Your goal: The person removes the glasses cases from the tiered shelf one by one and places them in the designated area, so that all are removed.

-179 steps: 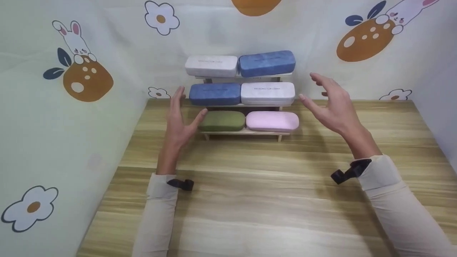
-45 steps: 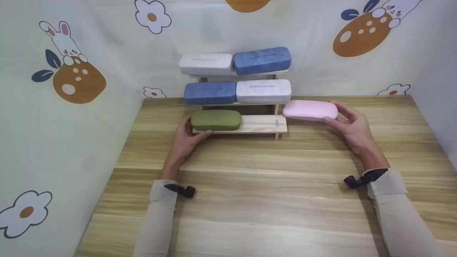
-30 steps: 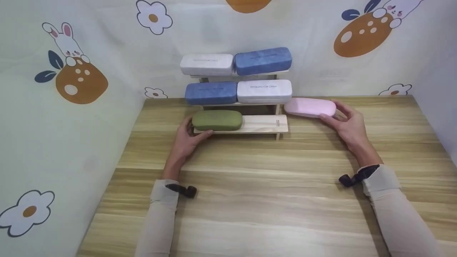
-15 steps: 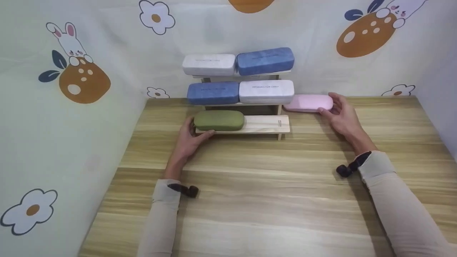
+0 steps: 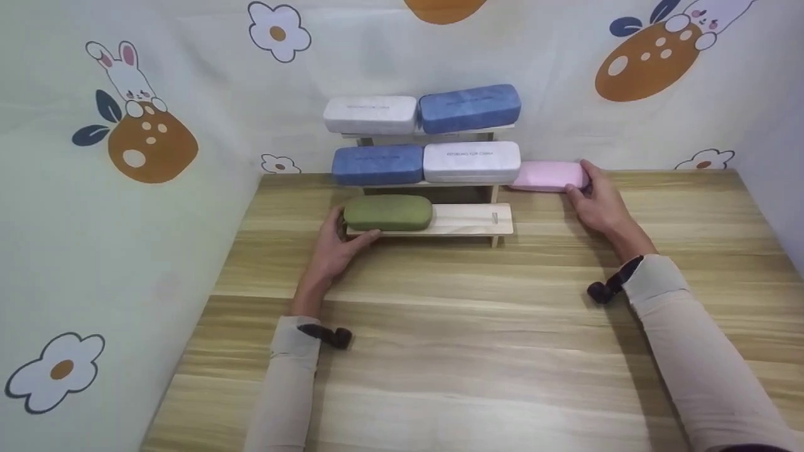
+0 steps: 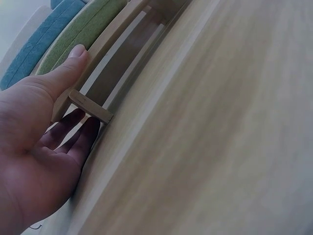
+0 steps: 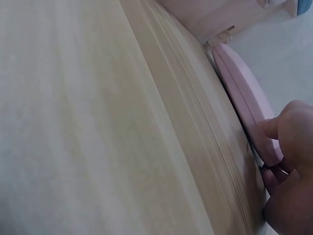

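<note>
A three-tier wooden stand (image 5: 471, 218) bears glasses cases. My left hand (image 5: 331, 250) grips the left end of its lowest shelf. In the left wrist view, the thumb lies along the shelf's front edge and the fingers bend round the end leg (image 6: 90, 105). Close above the thumb sits a green glasses case (image 5: 389, 213) on that shelf. Right of the stand, near the back wall, my right hand (image 5: 600, 204) pinches the right end of a pink glasses case (image 5: 548, 176). The pink case lies low along the tabletop; its left end is hidden behind the middle tier's white case.
On the middle tier are a blue case (image 5: 378, 164) and a white case (image 5: 472, 162). Another white case (image 5: 370, 115) and a slightly angled blue case (image 5: 470, 109) stand on the top tier. A patterned cloth wall (image 5: 207, 81) borders the wooden tabletop (image 5: 440, 351).
Off the lowest shelf's right half, the pink case has gone right, then back and down beside the stand in my right hand. My left hand has come onto the lowest shelf's left end.
</note>
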`<state>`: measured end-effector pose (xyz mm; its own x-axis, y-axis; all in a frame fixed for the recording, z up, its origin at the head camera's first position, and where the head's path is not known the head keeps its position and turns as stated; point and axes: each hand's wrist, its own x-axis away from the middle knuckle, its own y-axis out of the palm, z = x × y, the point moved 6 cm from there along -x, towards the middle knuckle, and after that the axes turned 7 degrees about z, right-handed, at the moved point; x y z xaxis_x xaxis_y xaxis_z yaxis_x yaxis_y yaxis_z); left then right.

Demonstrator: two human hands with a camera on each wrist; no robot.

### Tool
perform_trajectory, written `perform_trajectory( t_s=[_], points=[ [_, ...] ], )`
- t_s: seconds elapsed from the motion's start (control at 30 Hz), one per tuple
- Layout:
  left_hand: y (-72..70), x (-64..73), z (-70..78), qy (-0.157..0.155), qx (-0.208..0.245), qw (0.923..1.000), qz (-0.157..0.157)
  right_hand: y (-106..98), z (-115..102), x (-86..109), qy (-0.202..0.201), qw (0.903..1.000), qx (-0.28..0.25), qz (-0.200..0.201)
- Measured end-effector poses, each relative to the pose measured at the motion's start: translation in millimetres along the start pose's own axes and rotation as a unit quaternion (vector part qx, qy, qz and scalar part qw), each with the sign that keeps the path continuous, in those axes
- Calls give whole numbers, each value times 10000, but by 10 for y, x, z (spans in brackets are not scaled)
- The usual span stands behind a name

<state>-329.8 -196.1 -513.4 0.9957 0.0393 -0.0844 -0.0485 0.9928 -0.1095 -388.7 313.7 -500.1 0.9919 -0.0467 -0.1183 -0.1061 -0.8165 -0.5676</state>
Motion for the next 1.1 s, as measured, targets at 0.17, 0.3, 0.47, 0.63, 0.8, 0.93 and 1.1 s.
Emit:
perform_trajectory(
  t_s=[0.17, 0.3, 0.47, 0.63, 0.8, 0.93, 1.1],
  points=[
    [17, 1, 3, -12, 49, 10000, 21, -28, -6, -9, -136, 9999, 95, 27],
    [37, -6, 2, 52, 192, 9998, -41, -36, -15, 6, -253, 9997, 3, 68],
    [34, -4, -5, 70, 269, 9996, -17, -42, -44, 23, -577, 9981, -120, 200],
    [23, 7, -10, 55, 167, 9998, 17, -52, -48, 35, -724, 9967, -262, 242],
    [19, 12, -2, 53, 87, 9999, -7, -58, -77, 62, -778, 9958, -382, 307],
    [13, 13, 3, 39, 134, 9999, -14, -67, -163, 134, -532, 9973, -247, 443],
    [2, 9, -5, 48, 95, 9999, -3, -51, -419, 271, -262, 9972, -240, 658]
  ],
)
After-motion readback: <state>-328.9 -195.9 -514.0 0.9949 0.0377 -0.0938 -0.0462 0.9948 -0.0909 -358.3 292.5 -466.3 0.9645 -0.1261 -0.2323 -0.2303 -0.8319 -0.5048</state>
